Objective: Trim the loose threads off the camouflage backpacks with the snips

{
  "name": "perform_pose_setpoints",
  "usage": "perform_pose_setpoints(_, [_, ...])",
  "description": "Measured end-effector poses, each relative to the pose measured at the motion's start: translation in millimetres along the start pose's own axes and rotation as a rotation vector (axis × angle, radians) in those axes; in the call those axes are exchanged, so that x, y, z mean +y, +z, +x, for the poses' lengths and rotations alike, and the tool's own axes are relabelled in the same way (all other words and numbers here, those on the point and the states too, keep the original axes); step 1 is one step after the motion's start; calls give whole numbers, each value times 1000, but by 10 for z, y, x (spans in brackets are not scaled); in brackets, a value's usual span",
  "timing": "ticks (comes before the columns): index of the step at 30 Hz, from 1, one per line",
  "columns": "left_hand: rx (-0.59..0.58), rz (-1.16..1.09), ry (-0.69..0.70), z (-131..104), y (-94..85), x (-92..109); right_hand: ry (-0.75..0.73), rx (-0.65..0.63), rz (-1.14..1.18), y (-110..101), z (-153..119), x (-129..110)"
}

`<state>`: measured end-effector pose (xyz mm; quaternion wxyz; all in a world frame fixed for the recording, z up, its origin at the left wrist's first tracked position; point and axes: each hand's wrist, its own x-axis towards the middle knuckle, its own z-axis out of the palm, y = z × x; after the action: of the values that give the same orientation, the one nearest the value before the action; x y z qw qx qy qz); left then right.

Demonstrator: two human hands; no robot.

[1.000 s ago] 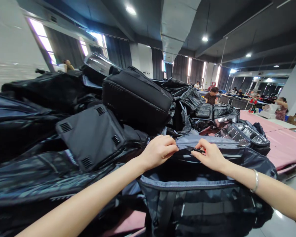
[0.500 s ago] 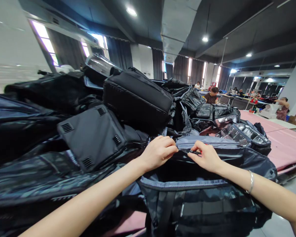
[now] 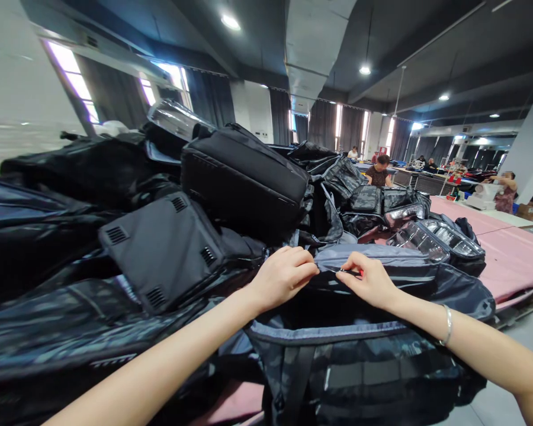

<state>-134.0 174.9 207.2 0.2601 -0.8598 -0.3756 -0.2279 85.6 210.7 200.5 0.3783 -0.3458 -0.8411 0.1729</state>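
Observation:
In front of me lies an open camouflage backpack with grey lining along its far edge. My left hand is closed, its thumb and fingertips pinching the lining at the left end of that edge. Just to the right, my right hand is closed round a small, slim black-and-red tool, most of it hidden by the fingers. The tool's tip points left, toward my left fingertips. Both hands are above the bag's dark opening.
A heap of black and camouflage bags fills the left and centre, with a black bag on top and a flat dark panel nearer. Clear-pocketed pouches lie on the pink-covered table. Several people work farther back.
The view has shifted slightly. Both hands stay at the same edge of the backpack; the tool in my right hand shows less than before.

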Motion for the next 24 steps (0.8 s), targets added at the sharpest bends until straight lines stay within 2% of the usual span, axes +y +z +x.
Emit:
perform_pose_setpoints(2, [-24,-24,-28,5,-1,-3,39,30,101,-149,-24,-38])
perform_pose_setpoints(5, [-76,-49,-65,45,-14,-19,74,108,189,-489,-137,-69])
perform_pose_setpoints(8, [-141,-72,-48,179,-30,-2,110,214,134,-830,-291,8])
perform_pose_setpoints(11, [-227,-75,26,436,4,111,185,223,9,-1032,-368,213])
perform_pose_setpoints(14, [-286,-93,48,755,123,294,177,155,-126,-1063,-340,448])
perform_pose_setpoints(15, [-291,-115,19,852,177,350,145,136,-188,-1046,-318,511])
perform_pose_setpoints(17, [-294,-218,-131,1005,287,422,75,96,-327,-993,-266,609])
perform_pose_setpoints(19, [-313,-348,-311,1092,384,426,59,35,-455,-939,-204,681])
perform_pose_setpoints(21, [-351,-447,-427,1119,456,376,110,-54,-536,-904,-127,741])
perform_pose_setpoints(24, [-424,-528,-457,1101,515,286,180,-168,-544,-894,3,819])
